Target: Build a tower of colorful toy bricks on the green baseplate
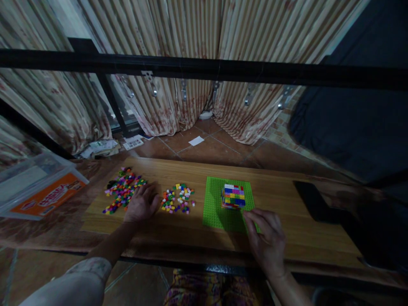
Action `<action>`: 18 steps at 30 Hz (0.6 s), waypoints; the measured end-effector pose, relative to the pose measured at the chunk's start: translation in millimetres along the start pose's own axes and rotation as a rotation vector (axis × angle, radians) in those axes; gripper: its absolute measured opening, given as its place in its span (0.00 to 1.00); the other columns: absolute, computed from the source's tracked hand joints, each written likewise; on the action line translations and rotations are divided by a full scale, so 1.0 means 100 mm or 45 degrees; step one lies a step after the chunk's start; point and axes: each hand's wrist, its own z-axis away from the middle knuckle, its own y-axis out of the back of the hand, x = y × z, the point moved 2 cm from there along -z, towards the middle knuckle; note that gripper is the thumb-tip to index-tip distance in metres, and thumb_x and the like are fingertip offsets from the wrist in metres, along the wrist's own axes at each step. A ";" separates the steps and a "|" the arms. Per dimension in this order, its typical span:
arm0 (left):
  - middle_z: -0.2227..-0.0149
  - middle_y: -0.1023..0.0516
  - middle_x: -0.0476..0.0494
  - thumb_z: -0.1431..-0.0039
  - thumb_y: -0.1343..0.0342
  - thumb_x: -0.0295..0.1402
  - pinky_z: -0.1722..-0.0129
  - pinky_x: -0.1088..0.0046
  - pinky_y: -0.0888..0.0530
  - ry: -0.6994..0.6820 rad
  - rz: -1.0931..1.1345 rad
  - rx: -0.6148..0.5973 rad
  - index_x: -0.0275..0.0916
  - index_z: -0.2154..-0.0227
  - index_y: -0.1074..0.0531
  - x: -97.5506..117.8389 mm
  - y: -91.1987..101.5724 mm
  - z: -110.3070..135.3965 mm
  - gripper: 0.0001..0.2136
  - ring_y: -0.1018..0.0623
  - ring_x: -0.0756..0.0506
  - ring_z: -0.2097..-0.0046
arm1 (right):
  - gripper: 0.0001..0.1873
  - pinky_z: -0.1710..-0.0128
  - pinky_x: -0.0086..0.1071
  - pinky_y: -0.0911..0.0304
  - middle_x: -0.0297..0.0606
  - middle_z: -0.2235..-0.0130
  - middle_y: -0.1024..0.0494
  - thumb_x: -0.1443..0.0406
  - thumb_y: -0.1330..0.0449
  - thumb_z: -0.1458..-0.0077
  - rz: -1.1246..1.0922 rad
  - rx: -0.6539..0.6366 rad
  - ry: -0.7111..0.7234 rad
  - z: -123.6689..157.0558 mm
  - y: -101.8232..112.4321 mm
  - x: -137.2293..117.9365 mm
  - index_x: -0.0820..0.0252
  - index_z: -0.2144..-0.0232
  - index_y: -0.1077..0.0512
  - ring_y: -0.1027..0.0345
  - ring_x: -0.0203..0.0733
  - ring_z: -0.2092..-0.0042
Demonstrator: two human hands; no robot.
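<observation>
My left hand (142, 203) rests on the right edge of a large pile of loose toy bricks (123, 191), its thumb apart from the fingers. To its right lies a smaller scatter of toy bricks (183, 193) in mixed colours. A green baseplate (212, 212) bears a block of stacked multicoloured bricks (233, 196), with white ones along its top far edge. Over the baseplate's near right corner is my right hand (267, 236), thumb and fingertips pinched together. Whatever is between those fingertips is too small to make out.
These things are on a long wooden board (191, 168). A clear plastic box (41, 182) with an orange label stands at the left. A black flat object (315, 202) lies at the right end. A black metal bar (191, 66) crosses in front of striped curtains (178, 34).
</observation>
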 end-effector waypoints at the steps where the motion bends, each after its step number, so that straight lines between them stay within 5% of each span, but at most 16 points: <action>1: 0.49 0.28 0.35 0.40 0.52 0.42 0.48 0.56 0.30 -0.005 0.001 0.004 0.36 0.51 0.31 0.00 0.00 0.00 0.19 0.29 0.36 0.48 | 0.08 0.62 0.35 0.35 0.38 0.64 0.25 0.71 0.39 0.45 -0.033 -0.043 -0.003 0.04 -0.01 -0.06 0.56 0.62 0.26 0.32 0.39 0.61; 9: 0.50 0.28 0.35 0.40 0.51 0.41 0.48 0.57 0.29 -0.025 0.003 0.032 0.36 0.52 0.31 -0.03 -0.02 0.00 0.17 0.29 0.37 0.49 | 0.07 0.65 0.31 0.34 0.35 0.67 0.24 0.71 0.42 0.43 -0.296 -0.294 -0.108 0.43 -0.31 -0.46 0.55 0.65 0.26 0.31 0.37 0.64; 18: 0.51 0.29 0.35 0.40 0.50 0.39 0.48 0.58 0.30 -0.003 0.021 0.023 0.36 0.52 0.31 0.01 -0.01 0.02 0.17 0.30 0.37 0.48 | 0.06 0.62 0.34 0.34 0.36 0.65 0.23 0.67 0.43 0.41 -0.390 -0.429 -0.207 0.46 -0.60 -0.50 0.55 0.65 0.26 0.30 0.40 0.62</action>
